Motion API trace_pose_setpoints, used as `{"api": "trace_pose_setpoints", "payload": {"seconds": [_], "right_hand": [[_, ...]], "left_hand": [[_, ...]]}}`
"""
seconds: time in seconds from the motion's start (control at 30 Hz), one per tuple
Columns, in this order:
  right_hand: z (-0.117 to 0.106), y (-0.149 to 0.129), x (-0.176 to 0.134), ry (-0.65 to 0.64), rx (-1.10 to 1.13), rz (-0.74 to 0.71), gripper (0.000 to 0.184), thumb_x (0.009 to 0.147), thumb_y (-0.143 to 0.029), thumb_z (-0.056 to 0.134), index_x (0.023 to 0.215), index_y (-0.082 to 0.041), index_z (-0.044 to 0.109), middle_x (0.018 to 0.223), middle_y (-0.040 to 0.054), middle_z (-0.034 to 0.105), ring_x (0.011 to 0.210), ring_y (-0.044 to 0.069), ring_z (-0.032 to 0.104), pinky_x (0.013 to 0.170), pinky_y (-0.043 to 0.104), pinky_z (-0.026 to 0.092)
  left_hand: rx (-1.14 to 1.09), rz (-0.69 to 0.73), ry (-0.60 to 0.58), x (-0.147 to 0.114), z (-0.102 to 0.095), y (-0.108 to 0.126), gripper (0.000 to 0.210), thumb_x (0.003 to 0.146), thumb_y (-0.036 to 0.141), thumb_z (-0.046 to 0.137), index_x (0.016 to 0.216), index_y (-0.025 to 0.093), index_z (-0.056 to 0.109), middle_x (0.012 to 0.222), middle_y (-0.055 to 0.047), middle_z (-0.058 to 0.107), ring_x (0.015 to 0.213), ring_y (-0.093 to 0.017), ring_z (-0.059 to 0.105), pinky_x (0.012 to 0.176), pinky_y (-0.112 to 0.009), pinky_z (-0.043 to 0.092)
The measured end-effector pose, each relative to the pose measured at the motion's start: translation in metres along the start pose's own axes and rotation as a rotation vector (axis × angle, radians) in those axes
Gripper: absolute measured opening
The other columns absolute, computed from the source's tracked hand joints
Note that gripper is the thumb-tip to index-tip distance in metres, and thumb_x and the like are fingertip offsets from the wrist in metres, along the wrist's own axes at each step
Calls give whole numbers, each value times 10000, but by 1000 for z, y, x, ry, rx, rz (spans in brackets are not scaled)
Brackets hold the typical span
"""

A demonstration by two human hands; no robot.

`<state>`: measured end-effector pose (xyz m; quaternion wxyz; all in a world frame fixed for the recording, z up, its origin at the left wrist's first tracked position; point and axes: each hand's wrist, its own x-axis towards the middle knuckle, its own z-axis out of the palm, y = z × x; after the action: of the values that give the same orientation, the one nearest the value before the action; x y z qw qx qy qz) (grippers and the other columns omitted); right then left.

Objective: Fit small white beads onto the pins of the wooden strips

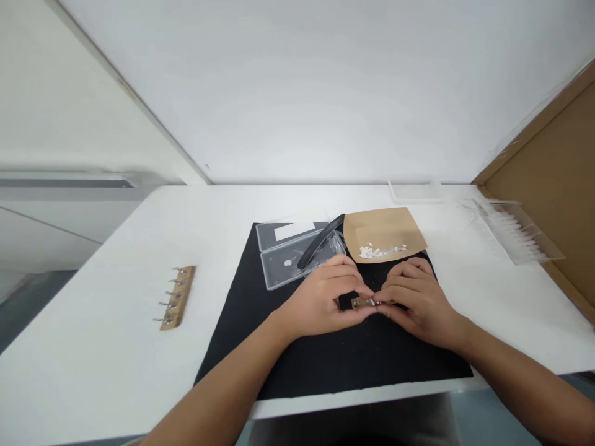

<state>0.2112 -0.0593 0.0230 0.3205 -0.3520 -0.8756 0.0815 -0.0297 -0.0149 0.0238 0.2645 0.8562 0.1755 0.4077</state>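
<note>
Over the black mat (325,365), my left hand (332,294) and my right hand (416,303) meet with fingertips almost touching. Both are closed in a pinch at a small wooden strip with metal clips (356,303). One round metal fitting shows at the strip's left end, between my left thumb and fingers. The rest of the strip, and the small part right at the fingertips, are mostly covered. Just beyond my hands lies an open brown paper tray (383,226) with small white pieces (372,252) along its near side.
Behind my left hand, an open clear plastic case (274,272) holds small bits, a black curved strip (320,240) lying across it. To the left on the white table (116,359) rests another wooden strip with several metal clips (179,297). Clear plastic trays (518,232) stand near the right-hand brown panel (553,179).
</note>
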Motion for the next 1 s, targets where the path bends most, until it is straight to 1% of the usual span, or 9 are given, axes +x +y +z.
{"api": "trace_pose_setpoints", "payload": {"seconds": [0.07,0.2,0.37,0.57,0.73,0.87,0.93,1.0], "right_hand": [[0,0,0,20,-33,-11,63,1038,-246,708,978,-227,708,872,-19,773,906,196,628,897,411,350],[0,1,-1,44,-118,-25,71,1034,-228,704,963,-230,699,848,-26,766,901,197,629,910,420,353],[-1,-1,-1,23,-178,-29,85,1038,-210,674,971,-247,712,851,-21,771,898,203,633,908,425,355],[0,-1,-1,4,-167,-25,109,1039,-201,659,960,-246,718,837,-15,764,894,206,630,894,425,352],[2,0,-2,-15,-131,-1,118,1062,-242,646,961,-236,709,844,-4,762,846,196,609,853,414,342],[3,2,-1,-18,-109,5,130,1065,-283,665,950,-226,689,848,-6,753,846,191,602,845,403,339],[2,3,-1,-32,-104,20,125,1058,-323,684,975,-230,700,856,-4,747,857,191,604,851,400,339],[0,5,-1,-72,-101,40,144,1040,-379,710,1038,-235,718,889,10,742,881,198,610,862,397,350]], "left_hand": [[3,-5,-4,0,1,1,131,903,270,822,997,202,760,830,-46,767,823,-195,684,826,-384,587],[9,-16,13,0,4,2,89,927,252,805,966,199,745,810,-27,762,772,-176,681,826,-378,583],[0,5,31,-1,8,0,96,922,240,813,952,194,734,813,-33,765,786,-180,680,824,-382,578],[-7,-12,24,-2,10,-1,62,939,241,788,955,202,742,798,-34,760,789,-183,686,820,-375,583],[-28,-33,29,-3,13,-1,43,947,232,775,962,200,751,801,-37,756,779,-180,681,855,-394,577],[-34,-53,24,-2,14,0,14,954,201,757,962,196,747,787,-29,744,756,-171,666,838,-385,564],[-32,-51,19,-2,13,-1,11,953,196,755,955,193,744,784,-27,741,749,-169,660,826,-380,557],[-26,-43,15,-3,11,-2,26,948,208,763,948,192,743,786,-28,743,753,-172,660,814,-374,555]]}}
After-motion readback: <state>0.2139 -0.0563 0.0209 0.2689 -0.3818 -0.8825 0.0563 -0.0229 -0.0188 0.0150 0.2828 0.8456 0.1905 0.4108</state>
